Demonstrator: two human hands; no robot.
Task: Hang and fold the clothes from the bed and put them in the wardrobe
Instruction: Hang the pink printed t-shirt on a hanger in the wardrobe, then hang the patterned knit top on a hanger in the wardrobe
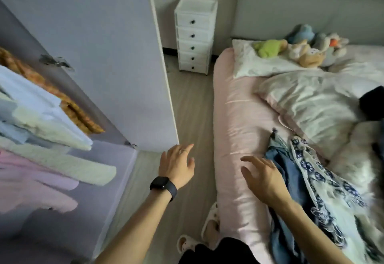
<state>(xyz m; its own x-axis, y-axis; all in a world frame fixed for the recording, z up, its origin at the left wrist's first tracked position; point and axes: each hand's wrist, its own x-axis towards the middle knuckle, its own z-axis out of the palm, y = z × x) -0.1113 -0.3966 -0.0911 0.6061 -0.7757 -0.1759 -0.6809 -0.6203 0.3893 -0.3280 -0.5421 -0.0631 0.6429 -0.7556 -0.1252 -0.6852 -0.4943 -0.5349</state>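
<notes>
A pile of clothes lies on the pink bed (234,118) at the lower right: a blue denim garment (278,159), a white cloth with a blue flower print (324,180) and a fluffy white piece (357,159). My right hand (264,177) hovers open over the bed's edge, just left of the denim, holding nothing. My left hand (177,165), with a black watch on the wrist, is open over the floor near the lower corner of the wardrobe door (104,56). The open wardrobe (116,180) on the left holds several hanging garments (41,118).
A white drawer tower (194,35) stands by the far wall between wardrobe and bed. Plush toys (301,45) and a pillow lie at the bed's head, beside a rumpled white duvet (311,105). A dark garment (374,101) sits at the right edge. My slippered feet are on the floor strip.
</notes>
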